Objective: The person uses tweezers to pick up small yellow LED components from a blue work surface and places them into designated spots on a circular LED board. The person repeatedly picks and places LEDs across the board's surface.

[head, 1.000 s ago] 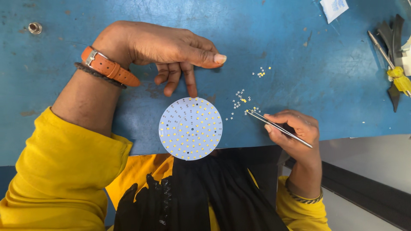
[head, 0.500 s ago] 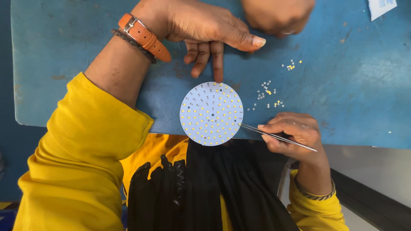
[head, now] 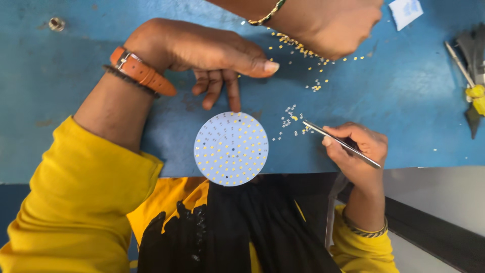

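Observation:
A round white circuit disc dotted with small yellow chips lies at the near edge of the blue table. My left hand rests above it, one fingertip touching the disc's top rim; the wrist wears an orange strap. My right hand grips thin metal tweezers, whose tips point at a small cluster of loose chips right of the disc.
Another person's hand with a thin bracelet reaches in from the top over a scatter of yellow chips. Tools with a yellow part lie at the right edge. A white packet sits top right, a metal nut top left.
My tweezers have moved from the disc's right edge back to the loose chips. The other person's hand has come further in over the table. The view has shifted.

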The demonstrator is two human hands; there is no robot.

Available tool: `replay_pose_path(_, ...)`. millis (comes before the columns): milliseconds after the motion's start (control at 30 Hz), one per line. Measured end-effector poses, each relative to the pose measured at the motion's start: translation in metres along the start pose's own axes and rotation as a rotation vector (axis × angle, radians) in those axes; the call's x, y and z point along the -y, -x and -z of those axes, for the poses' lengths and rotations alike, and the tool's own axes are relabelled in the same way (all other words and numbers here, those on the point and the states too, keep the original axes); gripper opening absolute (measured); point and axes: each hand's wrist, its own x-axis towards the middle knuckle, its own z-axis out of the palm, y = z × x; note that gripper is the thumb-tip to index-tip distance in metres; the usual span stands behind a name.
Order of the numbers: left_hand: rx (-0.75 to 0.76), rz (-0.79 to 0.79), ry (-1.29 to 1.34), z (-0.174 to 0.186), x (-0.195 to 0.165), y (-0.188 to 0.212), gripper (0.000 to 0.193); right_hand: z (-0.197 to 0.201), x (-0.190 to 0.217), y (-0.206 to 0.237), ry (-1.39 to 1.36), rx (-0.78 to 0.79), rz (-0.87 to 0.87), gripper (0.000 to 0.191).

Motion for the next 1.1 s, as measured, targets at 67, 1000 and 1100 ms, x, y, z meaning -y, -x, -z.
replay_pose_path(67, 0.010, 0.007, 0.000, 0.0008, 0.0007, -0.0007, 0.086, 0.0017, -0.0040, -0.0003, 0.039, -0.034, 0.025, 0.016)
replay_pose_path(1000, -0.011, 0.003, -0.027, -0.0010, -0.0023, 0.0002, 0.089, -0.0041, -0.0032, -0.0051, 0.033, 0.052, 0.146, 0.023)
replay_pose_path(1100, -0.021, 0.028, -0.029, -0.0023, -0.0034, 0.0006, 0.089, -0.0049, -0.0039, -0.0047, 0.033, 0.060, 0.162, 0.022)
